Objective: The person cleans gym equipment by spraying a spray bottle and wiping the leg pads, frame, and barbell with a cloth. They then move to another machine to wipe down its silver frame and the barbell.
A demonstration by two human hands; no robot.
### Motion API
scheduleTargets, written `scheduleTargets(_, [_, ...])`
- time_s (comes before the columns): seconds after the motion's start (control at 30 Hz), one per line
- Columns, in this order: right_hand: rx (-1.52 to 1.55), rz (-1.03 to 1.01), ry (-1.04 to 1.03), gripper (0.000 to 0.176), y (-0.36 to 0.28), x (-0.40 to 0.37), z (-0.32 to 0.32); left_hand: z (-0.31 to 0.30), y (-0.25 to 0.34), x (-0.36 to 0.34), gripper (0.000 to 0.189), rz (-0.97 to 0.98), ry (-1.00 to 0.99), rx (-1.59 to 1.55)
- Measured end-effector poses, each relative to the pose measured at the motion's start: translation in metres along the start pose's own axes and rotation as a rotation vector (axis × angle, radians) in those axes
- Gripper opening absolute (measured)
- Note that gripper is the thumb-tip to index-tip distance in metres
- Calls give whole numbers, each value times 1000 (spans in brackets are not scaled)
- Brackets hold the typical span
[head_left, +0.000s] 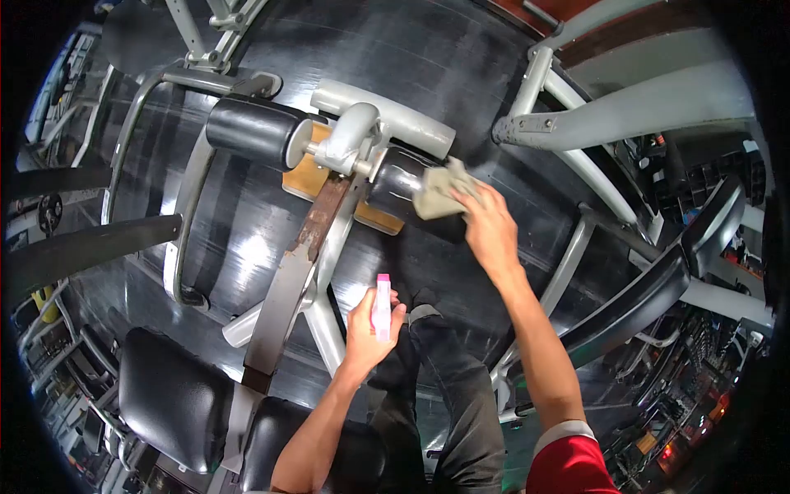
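Observation:
My right hand [491,226] is closed round a beige cloth [440,191]. The cloth lies against the right end of a black padded roller [395,177] on a gym machine. Lower and nearer to me, my left hand [370,329] grips a slim pink-and-white bottle [382,309], held upright away from the machine; its label cannot be read. A second black roller [257,130] sits on the other side of the grey metal bracket [350,140].
A worn metal beam [292,280] runs from the rollers down to black seat pads [174,395]. Wooden footplates [304,179] show beneath the rollers. Grey machine frames stand on both sides, with a long black backrest [629,309] at the right. Dark flooring [255,247] lies below.

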State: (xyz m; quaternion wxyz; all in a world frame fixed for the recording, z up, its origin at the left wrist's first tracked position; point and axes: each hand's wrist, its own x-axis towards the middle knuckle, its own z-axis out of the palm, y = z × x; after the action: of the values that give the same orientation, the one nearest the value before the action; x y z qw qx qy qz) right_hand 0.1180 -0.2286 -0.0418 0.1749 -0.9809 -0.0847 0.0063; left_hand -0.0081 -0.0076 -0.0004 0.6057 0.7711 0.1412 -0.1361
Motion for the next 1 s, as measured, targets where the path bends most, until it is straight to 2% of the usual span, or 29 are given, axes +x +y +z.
scheduleTargets(0.03, [30, 11, 22, 43, 14, -9, -4, 1, 0, 0, 22, 12, -2, 4])
scheduleTargets(0.07, [69, 121, -40, 43, 28, -18, -8, 1, -1, 0, 22, 35, 2, 14])
scheduleTargets(0.1, [212, 231, -57, 36, 36, -20, -16, 2, -1, -1, 22, 32, 9, 12])
scheduleTargets(0.13, [198, 293, -109, 27, 66, -25, -7, 4, -3, -1, 20, 38, 15, -16])
scheduleTargets(0.17, [248, 426, -159, 27, 85, -24, -4, 4, -3, 0, 19, 46, 23, -44])
scheduleTargets(0.23, [340, 528, 27, 30, 77, -5, -12, 4, -3, 1, 20, 25, 29, -31])
scheduleTargets(0.3, [509, 542, 299, 32, 53, 25, -13, 5, -4, 0, 20, 36, 42, -45])
scheduleTargets(0.33, [553, 452, 423, 32, 43, 39, -6, 4, -5, -1, 20, 31, 47, -40])
scheduleTargets(0.4, [378, 211, 469, 23, -11, 62, -5, 4, -5, -1, 20, 25, 28, -44])
scheduleTargets(0.47, [38, -233, 199, 19, -53, 69, 1, 5, -3, 0, 20, 25, 2, -44])
scheduleTargets(0.5, [22, -458, 106, 19, -63, 63, 13, 5, -1, 0, 20, 19, 2, -60])
scheduleTargets(0.53, [-112, -583, 24, 17, -61, 51, 34, 4, 0, 0, 20, 11, 6, -76])
scheduleTargets(0.57, [-16, -588, 112, 17, -58, 38, 47, 4, -1, 0, 20, 10, 2, -73])
scheduleTargets(0.63, [-149, -670, -26, 21, -43, 26, 33, 1, -3, 3, 21, 48, 61, -42])
scheduleTargets(0.77, [-253, -717, -141, 20, -2, -4, -8, 0, 0, 6, 22, 5, 60, -56])
scheduleTargets(0.83, [-299, -708, -273, 20, 14, -14, -27, 1, -4, 4, 22, -3, 49, -106])
scheduleTargets(0.93, [-265, -504, -373, 29, 12, -11, -55, 3, -3, 3, 22, 9, 62, -109])
scheduleTargets(0.97, [-268, -505, -375, 29, 8, -6, -59, 3, -1, 3, 21, -1, 62, -120])
scheduleTargets(1.0, [-202, -434, -266, 33, 3, 1, -60, 3, -1, 2, 21, -3, 61, -124])
